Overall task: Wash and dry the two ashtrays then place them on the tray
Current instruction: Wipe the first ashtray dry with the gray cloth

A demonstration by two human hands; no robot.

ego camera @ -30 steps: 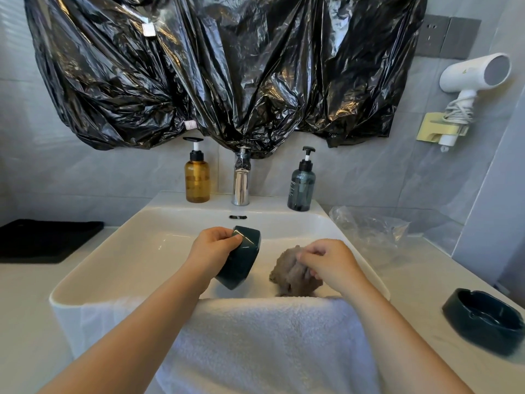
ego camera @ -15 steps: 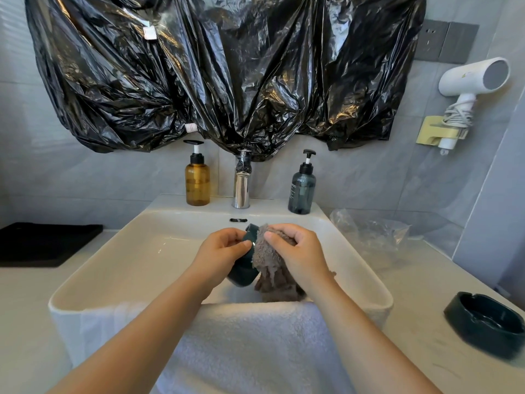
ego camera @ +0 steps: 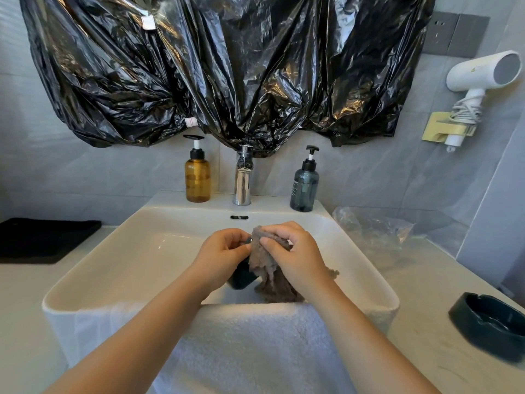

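Note:
Over the white sink (ego camera: 133,260), my left hand (ego camera: 220,255) grips a dark green ashtray (ego camera: 241,275) held on edge, mostly hidden behind the hand and a cloth. My right hand (ego camera: 295,255) presses a brown-grey cloth (ego camera: 268,268) against the ashtray's open face; the cloth hangs down into the basin. A second dark green ashtray (ego camera: 491,324) sits upright on the counter at the far right. A black tray (ego camera: 42,240) lies on the counter at the far left.
A white towel (ego camera: 244,345) drapes over the sink's front rim. Behind the basin stand an amber pump bottle (ego camera: 197,173), a chrome faucet (ego camera: 243,180) and a blue-grey pump bottle (ego camera: 304,184). Clear plastic (ego camera: 372,231) lies crumpled right of the sink. A hair dryer (ego camera: 480,78) hangs on the wall.
My right hand lifted the cloth from the basin up onto the ashtray and now covers its open face. My left hand has kept the ashtray in about the same spot.

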